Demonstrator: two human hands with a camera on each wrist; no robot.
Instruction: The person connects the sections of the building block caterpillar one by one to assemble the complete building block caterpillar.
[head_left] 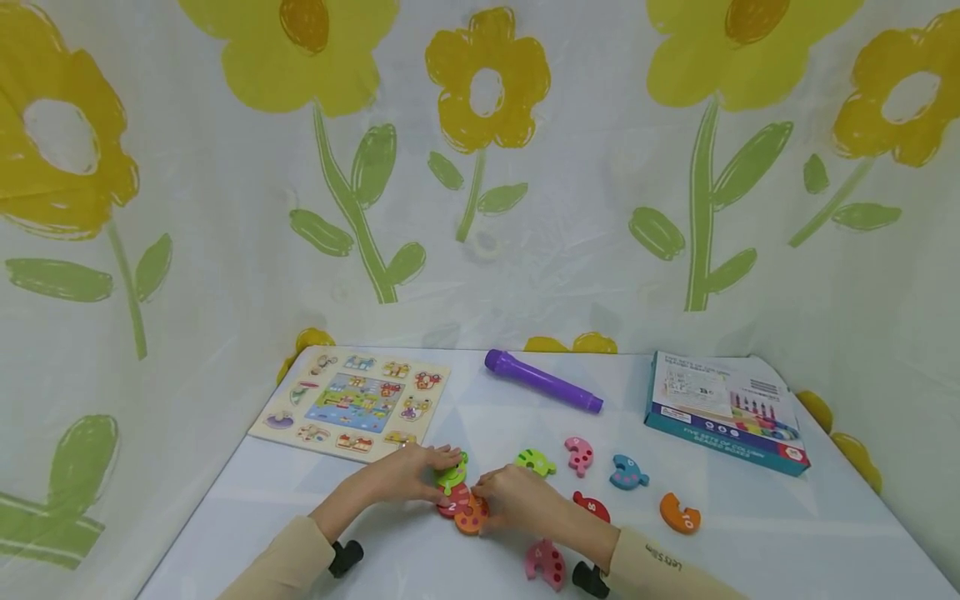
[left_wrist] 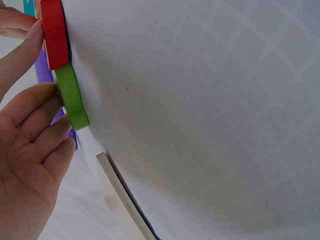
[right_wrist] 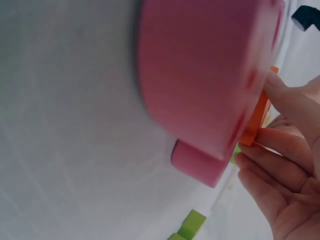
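Note:
Three wooden puzzle pieces sit together in a curved row on the white table: a green piece with a smiling animal face [head_left: 453,476], a red piece marked 2 [head_left: 451,503] and a dotted orange piece [head_left: 471,518]. My left hand [head_left: 401,475] holds the row from the left. Its fingers lie along the green edge [left_wrist: 71,97] and its thumb presses the red side [left_wrist: 56,42] in the left wrist view. From the right, my right hand [head_left: 517,500] pinches the orange piece [right_wrist: 258,116] between thumb and fingers.
Around the right hand lie a pink piece [head_left: 545,564], a red piece [head_left: 592,506], a green striped piece [head_left: 535,462], another pink [head_left: 580,457], a blue [head_left: 628,472] and an orange one [head_left: 679,513]. Behind are a picture board [head_left: 352,404], a purple tube [head_left: 543,382] and a box [head_left: 723,412].

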